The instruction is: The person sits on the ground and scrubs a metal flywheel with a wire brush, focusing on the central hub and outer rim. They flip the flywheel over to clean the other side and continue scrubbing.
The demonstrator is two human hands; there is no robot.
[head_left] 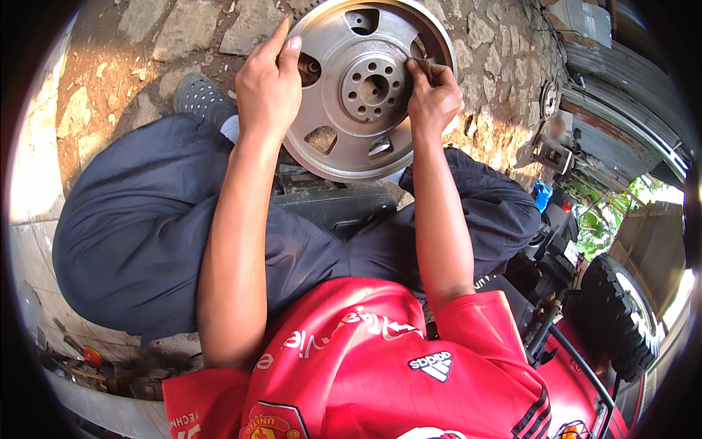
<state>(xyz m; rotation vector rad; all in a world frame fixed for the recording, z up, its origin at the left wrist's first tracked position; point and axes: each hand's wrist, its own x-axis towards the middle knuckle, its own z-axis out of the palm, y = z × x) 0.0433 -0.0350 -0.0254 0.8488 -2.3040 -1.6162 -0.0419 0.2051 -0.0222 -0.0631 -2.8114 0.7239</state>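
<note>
A round grey metal flywheel (333, 62) stands tilted in front of me, its face toward me. Around its hub runs a ring of several bolt holes, with larger openings farther out. My left hand (269, 91) holds the left rim, index finger and thumb pointing up along it; its other fingers are partly hidden. Just right of the hub, my right hand (435, 99) is closed in a pinch against the face. Something small and brownish may be between those fingertips, but I cannot make it out.
A dark box-like object (333, 205) sits below the flywheel, between my legs. My grey dotted shoe (205, 99) rests on the stone-paved ground (190, 33). To the right are a knobbly black tyre (621, 314), a red vehicle body (578, 380) and corrugated metal sheets (614, 95).
</note>
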